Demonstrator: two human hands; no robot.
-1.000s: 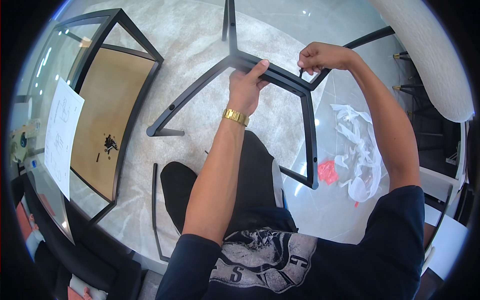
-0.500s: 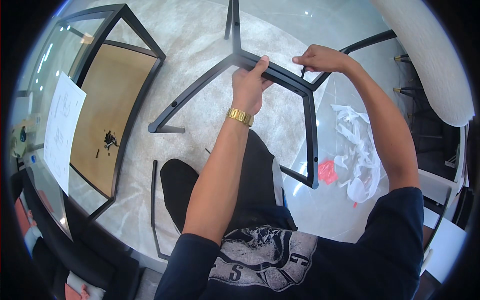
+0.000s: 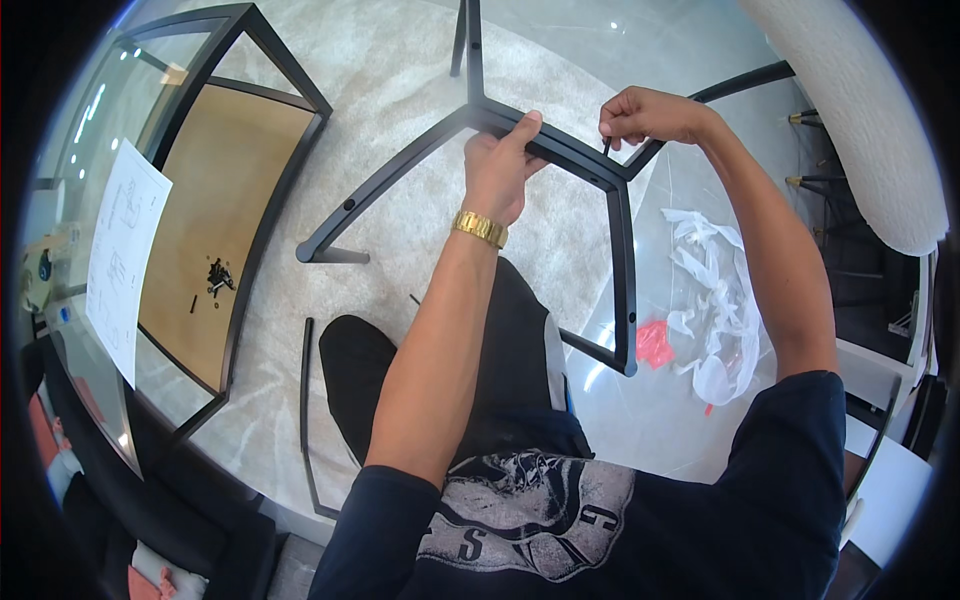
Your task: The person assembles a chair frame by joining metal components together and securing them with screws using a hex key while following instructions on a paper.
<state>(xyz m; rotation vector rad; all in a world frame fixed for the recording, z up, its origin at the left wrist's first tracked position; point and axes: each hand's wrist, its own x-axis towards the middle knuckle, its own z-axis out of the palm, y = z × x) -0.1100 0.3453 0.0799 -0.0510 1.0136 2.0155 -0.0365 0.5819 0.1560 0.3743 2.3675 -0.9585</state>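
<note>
A black metal furniture frame [image 3: 400,172] with splayed legs is held up above the carpet. My left hand [image 3: 497,175], with a gold watch at the wrist, is wrapped round its middle bar, thumb on top. Over the bar's right end, close to the corner joint, my right hand [image 3: 640,116] pinches a thin black hex key [image 3: 606,146]. The key stands roughly upright with its lower end at the bar. Its upper part is hidden by my fingers.
At left stands a glass-topped table [image 3: 190,150] with a printed sheet [image 3: 128,255] on the glass. Several bolts [image 3: 219,278] lie on its wooden shelf. A thin black rod [image 3: 307,410] lies on the carpet [image 3: 270,390]. White plastic wrapping [image 3: 720,300] and a red scrap [image 3: 655,343] are at right.
My right hand has shifted slightly right, and its fingers have curled in more over the hex key. My left hand keeps its hold, and the frame has barely moved.
</note>
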